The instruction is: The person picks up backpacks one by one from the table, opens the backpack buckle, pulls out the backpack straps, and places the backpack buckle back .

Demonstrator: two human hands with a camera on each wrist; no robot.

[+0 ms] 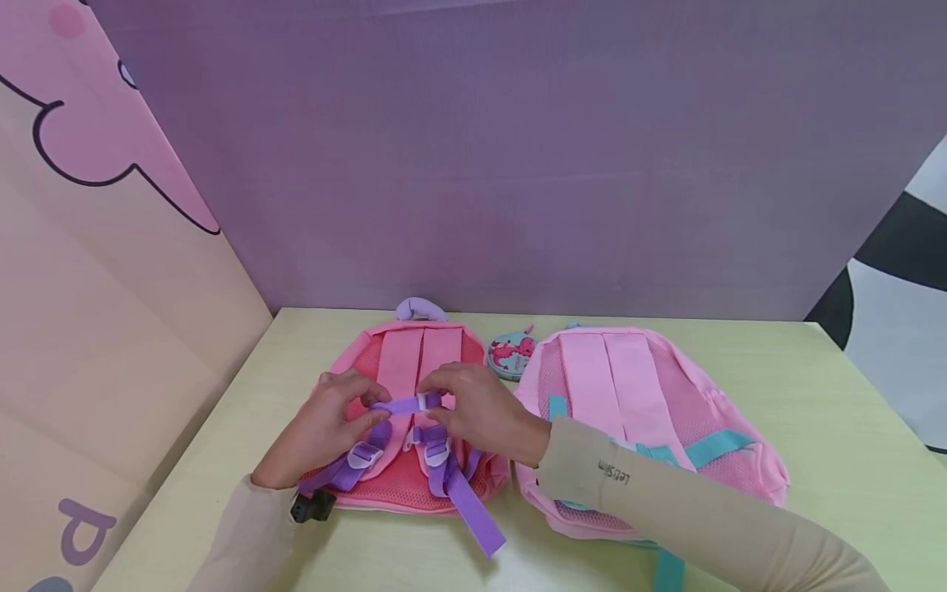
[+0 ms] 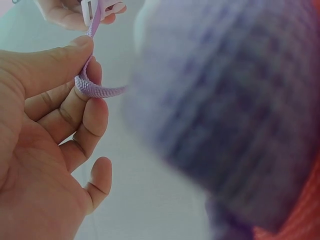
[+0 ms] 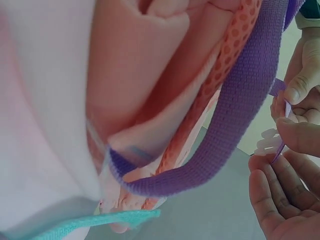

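Left hand [image 1: 331,417] pinching purple chest strap [image 1: 398,406] between thumb and fingers, right hand [image 1: 482,409] pinching it beside white plastic buckle [image 1: 422,402], coral-pink backpack [image 1: 399,358] beneath, light-pink backpack [image 1: 638,378] alongside

A purple strap [image 1: 399,406] — 1 white buckle [image 1: 423,401] on it — stretches above a coral-pink backpack [image 1: 399,362].

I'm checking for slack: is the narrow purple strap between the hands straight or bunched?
Straight: the head view shows the strap running in one line from left hand to right hand.
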